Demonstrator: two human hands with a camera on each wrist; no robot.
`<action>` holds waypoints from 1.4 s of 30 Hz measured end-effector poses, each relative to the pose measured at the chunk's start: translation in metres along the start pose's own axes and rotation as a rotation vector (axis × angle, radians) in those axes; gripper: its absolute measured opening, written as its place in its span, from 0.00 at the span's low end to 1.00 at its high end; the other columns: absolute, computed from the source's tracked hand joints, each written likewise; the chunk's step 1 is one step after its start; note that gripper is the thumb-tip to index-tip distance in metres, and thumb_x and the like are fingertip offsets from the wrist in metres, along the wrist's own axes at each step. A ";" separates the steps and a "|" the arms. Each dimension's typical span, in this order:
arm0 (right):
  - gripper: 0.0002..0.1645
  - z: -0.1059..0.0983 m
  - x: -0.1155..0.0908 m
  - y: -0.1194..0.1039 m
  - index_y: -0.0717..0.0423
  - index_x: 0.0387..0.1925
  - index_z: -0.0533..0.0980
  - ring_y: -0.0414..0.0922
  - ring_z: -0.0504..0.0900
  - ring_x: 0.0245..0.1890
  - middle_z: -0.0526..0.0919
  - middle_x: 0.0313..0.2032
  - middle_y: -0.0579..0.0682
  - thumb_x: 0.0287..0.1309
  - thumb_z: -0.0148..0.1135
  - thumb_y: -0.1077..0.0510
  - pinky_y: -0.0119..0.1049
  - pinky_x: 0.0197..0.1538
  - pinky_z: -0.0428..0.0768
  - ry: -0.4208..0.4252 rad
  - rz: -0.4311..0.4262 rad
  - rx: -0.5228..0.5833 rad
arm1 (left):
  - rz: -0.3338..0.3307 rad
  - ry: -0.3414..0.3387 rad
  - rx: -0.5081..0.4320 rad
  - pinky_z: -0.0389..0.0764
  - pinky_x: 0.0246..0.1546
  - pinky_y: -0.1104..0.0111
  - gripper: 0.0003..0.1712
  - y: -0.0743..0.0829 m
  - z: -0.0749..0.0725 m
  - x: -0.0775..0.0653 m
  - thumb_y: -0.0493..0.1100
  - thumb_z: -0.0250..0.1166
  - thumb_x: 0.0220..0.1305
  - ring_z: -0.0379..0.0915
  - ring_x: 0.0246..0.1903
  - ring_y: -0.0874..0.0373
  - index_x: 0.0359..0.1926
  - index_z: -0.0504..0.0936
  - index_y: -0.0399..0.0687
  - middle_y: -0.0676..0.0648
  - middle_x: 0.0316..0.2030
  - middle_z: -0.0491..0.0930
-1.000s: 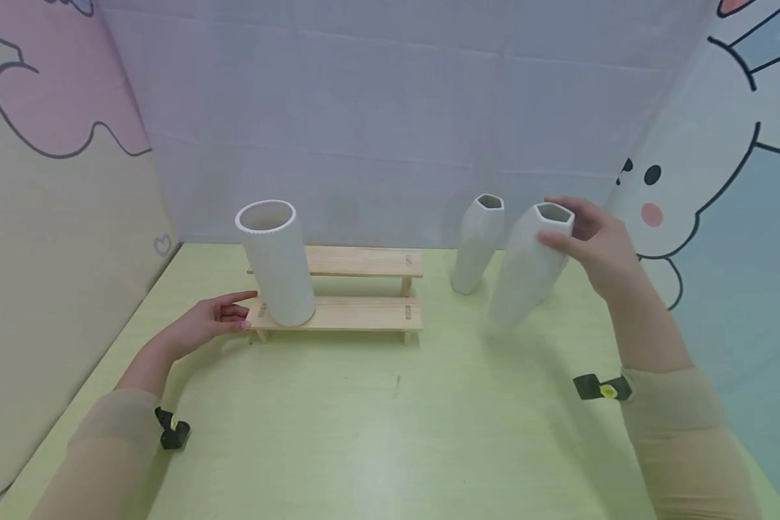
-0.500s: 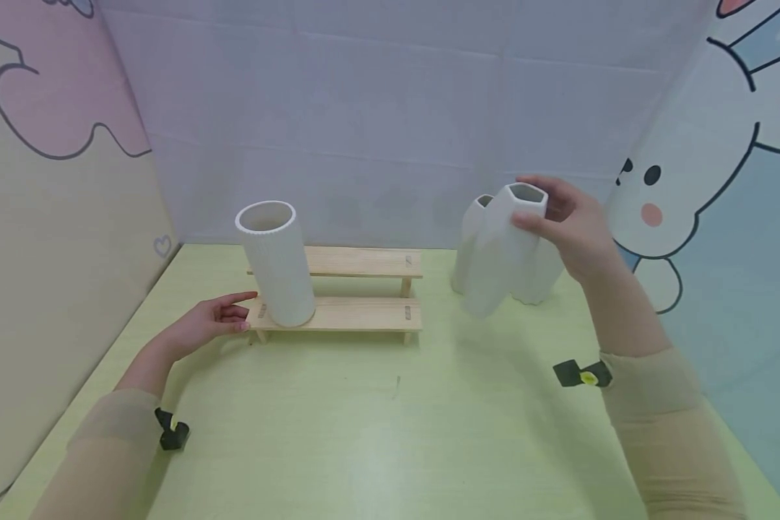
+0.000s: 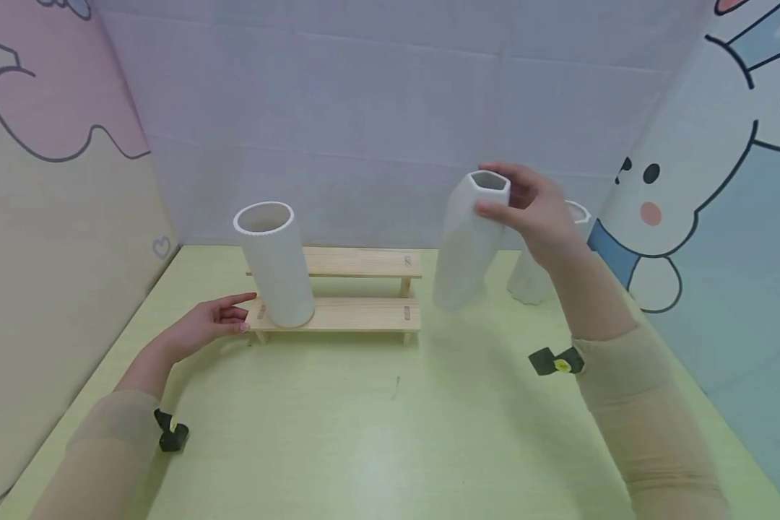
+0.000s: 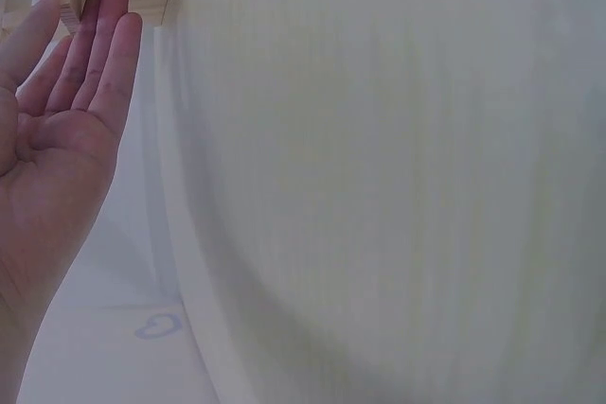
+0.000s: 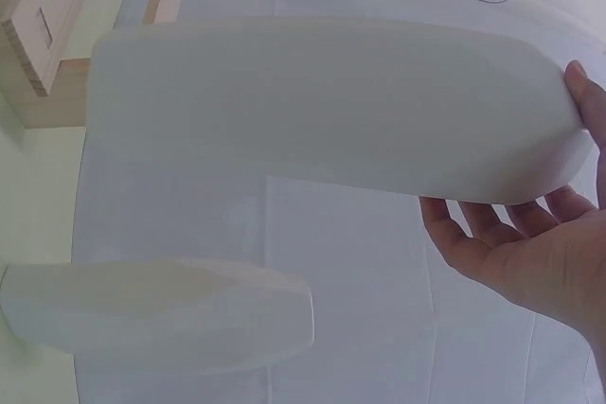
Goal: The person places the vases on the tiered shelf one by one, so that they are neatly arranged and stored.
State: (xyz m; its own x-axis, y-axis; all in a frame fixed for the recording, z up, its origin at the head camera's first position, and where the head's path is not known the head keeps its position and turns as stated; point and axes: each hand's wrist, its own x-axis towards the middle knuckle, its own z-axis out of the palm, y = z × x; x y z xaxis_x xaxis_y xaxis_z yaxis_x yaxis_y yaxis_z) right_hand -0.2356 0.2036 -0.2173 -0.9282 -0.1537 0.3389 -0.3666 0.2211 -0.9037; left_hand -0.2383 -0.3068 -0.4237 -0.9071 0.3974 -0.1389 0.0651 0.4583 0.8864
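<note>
Seemingly steadying the stand (image 3: 364, 314), the left hand (image 3: 204, 328) touches its nine-o'clock end, fingers relaxed; at two o'clock, the right hand (image 3: 536, 217) grips a vase (image 3: 468, 249) high, likely freeing its base.

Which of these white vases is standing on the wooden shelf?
The straight, round-mouthed vase at the left end of the lower board, beside the left hand. The right hand grips an angular vase; another vase stands on the table.

- No words, brands or numbers legible in any view.
- Small outlined heart sign (image 3: 161, 247) on the left wall (image 3: 58, 267), low down, near the back corner.
</note>
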 end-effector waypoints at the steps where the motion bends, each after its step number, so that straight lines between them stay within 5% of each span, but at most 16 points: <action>1: 0.29 0.003 0.001 -0.001 0.52 0.57 0.74 0.44 0.77 0.44 0.78 0.45 0.47 0.50 0.70 0.60 0.27 0.44 0.79 -0.003 -0.003 -0.001 | 0.002 -0.001 0.000 0.77 0.47 0.75 0.40 -0.001 0.000 0.000 0.44 0.64 0.62 0.75 0.46 0.69 0.71 0.57 0.45 0.35 0.53 0.74; 21: 0.33 0.057 0.020 -0.007 0.58 0.58 0.73 0.46 0.78 0.43 0.79 0.44 0.49 0.46 0.71 0.65 0.32 0.43 0.80 -0.121 -0.010 0.181 | -0.001 -0.003 -0.018 0.77 0.47 0.75 0.41 -0.001 0.001 0.000 0.45 0.65 0.61 0.76 0.46 0.68 0.71 0.56 0.46 0.36 0.53 0.76; 42: 0.33 0.096 0.022 0.031 0.53 0.58 0.73 0.45 0.77 0.47 0.79 0.49 0.50 0.48 0.72 0.60 0.37 0.47 0.79 -0.162 0.006 0.091 | -0.009 -0.016 -0.033 0.78 0.48 0.72 0.42 -0.006 0.001 0.005 0.47 0.65 0.61 0.77 0.47 0.65 0.71 0.56 0.49 0.37 0.54 0.75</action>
State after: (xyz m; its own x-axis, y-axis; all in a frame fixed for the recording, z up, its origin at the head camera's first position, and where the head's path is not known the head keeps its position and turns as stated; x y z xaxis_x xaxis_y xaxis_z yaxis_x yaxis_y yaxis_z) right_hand -0.2611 0.1144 -0.2630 -0.9050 -0.3077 0.2939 -0.3473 0.1355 -0.9279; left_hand -0.2429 -0.3071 -0.4299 -0.9008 0.4061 -0.1540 0.0429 0.4360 0.8989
